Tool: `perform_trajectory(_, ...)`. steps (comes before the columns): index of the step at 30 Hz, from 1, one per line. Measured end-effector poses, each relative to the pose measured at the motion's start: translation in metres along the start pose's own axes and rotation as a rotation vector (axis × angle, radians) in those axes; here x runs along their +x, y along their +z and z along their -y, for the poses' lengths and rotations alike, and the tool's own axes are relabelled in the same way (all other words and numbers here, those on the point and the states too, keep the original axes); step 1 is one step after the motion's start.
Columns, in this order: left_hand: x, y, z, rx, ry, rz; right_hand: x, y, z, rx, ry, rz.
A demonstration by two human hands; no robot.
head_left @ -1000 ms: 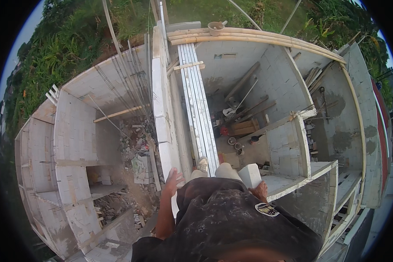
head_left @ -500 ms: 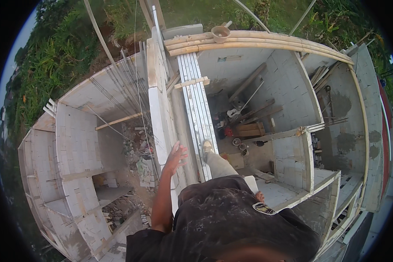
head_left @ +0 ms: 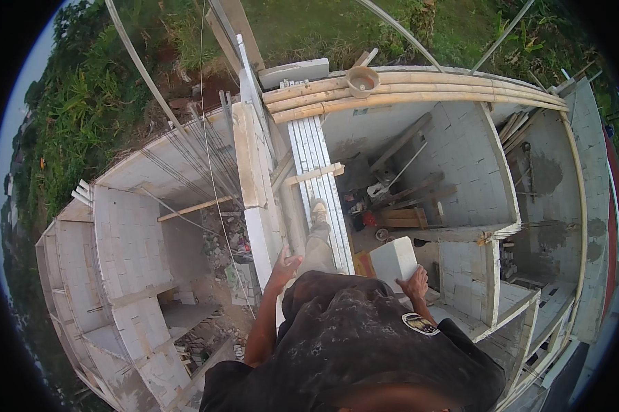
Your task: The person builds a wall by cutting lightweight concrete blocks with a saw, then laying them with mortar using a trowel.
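At my right side, my right hand (head_left: pixel 414 281) grips the edge of a pale lightweight concrete block (head_left: pixel 392 262), its fingers wrapped over one end. My left hand (head_left: pixel 284 266) is open with nothing in it, beside the pale block wall (head_left: pixel 260 233) on my left; whether it touches the wall I cannot tell. One shoe (head_left: pixel 319 211) of mine rests on long silvery metal beams (head_left: pixel 333 226) laid side by side ahead of me. My other foot is hidden beneath my body.
A wooden crosspiece (head_left: pixel 315 174) lies over the beams. Farther ahead, bamboo poles (head_left: pixel 447 89) run across the wall top, with a bucket (head_left: pixel 362 81) on them. Deep block-walled rooms drop away on both sides. A thin cable (head_left: pixel 210 147) hangs at left, near upright steel rods (head_left: pixel 206 147).
I have stepped forward along the beams. The block in my right hand has come up into view beside me, and my left hand has drawn nearer my body.
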State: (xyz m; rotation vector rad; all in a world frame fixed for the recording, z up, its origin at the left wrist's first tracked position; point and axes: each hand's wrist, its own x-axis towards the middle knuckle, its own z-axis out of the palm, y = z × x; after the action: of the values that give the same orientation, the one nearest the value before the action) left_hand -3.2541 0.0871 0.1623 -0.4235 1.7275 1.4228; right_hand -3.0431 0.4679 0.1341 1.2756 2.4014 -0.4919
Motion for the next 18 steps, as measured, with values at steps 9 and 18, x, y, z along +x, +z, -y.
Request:
perform_trajectory(9,0.177,-0.064,-0.221,0.487,0.328,0.004,0.128,-0.068,0.167,0.046,-0.025,-0.103)
perform_trajectory(18,0.295,-0.07,-0.357,0.591,0.586,0.06,0.231,-0.163,0.337,0.004,-0.373,-0.054)
